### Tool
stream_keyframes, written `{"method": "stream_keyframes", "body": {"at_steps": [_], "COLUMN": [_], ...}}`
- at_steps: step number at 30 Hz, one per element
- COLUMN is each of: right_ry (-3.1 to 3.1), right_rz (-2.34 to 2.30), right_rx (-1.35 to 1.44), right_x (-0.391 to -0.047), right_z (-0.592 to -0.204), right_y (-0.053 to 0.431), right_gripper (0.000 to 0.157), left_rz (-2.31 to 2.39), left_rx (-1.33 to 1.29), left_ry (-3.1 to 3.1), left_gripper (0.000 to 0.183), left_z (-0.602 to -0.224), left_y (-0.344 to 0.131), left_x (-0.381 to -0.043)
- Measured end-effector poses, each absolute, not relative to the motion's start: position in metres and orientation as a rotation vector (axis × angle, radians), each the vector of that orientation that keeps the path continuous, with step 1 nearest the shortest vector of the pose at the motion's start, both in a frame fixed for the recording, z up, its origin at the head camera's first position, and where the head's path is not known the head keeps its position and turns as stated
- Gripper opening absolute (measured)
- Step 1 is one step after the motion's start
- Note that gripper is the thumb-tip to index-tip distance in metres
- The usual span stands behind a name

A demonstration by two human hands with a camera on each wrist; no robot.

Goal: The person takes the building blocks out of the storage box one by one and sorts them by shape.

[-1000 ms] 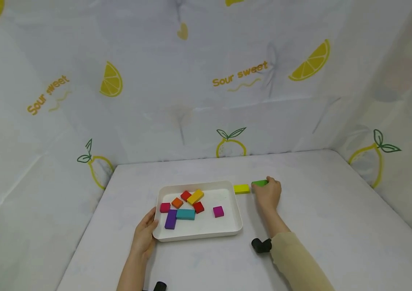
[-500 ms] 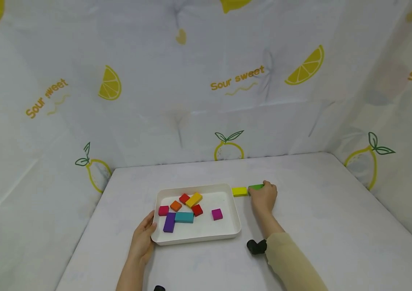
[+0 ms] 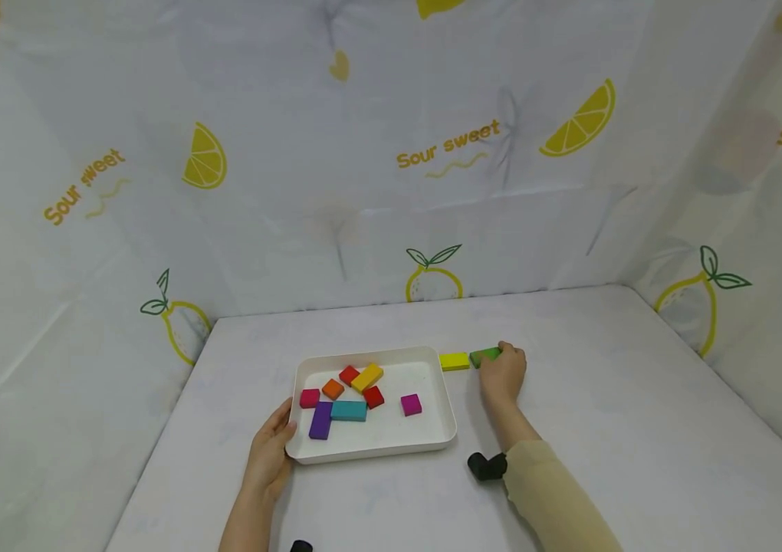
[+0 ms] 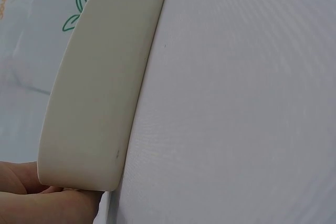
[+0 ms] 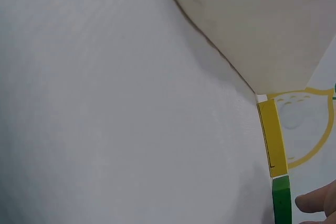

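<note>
In the head view my left hand (image 3: pixel 270 456) holds the left end of a white tray (image 3: pixel 391 451). Its thumb lies at the rim, the fingers along the outer wall. My right hand (image 3: pixel 504 376) is beside a green block (image 3: pixel 484 356) on the table. The right wrist view shows a fingertip (image 5: pixel 310 202) slightly apart from this green block. The green block lies end to end with a yellow block (image 3: pixel 455 361), which sits against the tray's right back corner. How the other right fingers lie is partly hidden.
Inside the tray are several loose blocks, among them a purple block (image 3: pixel 320 421), a teal block (image 3: pixel 349 411), an amber block (image 3: pixel 367 377) and a magenta cube (image 3: pixel 411 405). A white tablecloth (image 3: pixel 605 406) covers the table. Lemon-printed curtains (image 3: pixel 356 176) stand behind and at the sides.
The green block has shifted left towards the yellow block. More of it now shows between the right fingers, which have eased back slightly. The left hand and tray have hardly moved.
</note>
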State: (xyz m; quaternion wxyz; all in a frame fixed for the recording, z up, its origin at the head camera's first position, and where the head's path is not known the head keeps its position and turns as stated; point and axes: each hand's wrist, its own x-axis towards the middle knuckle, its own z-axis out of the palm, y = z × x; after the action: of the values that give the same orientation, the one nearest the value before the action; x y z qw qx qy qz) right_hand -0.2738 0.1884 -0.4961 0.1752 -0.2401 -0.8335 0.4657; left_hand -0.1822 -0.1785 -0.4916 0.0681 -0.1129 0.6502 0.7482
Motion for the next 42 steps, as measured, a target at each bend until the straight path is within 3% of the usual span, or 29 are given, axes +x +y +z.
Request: {"method": "stream_keyframes", "body": {"at_steps": [42], "right_ry": [-2.407], "right_rz": [1.267], "right_rx": [-0.664], "right_x": [-0.2712], "right_z": [-0.4956], "right_y": [0.1876], "right_gripper": [0.047], "left_rz": [2.257], "left_rx": [-0.318], "left_ry": [1.965], "left_gripper": [0.053], "left_z": [-0.4934], "left_y": [-0.1792], "left_x": [-0.1821]}}
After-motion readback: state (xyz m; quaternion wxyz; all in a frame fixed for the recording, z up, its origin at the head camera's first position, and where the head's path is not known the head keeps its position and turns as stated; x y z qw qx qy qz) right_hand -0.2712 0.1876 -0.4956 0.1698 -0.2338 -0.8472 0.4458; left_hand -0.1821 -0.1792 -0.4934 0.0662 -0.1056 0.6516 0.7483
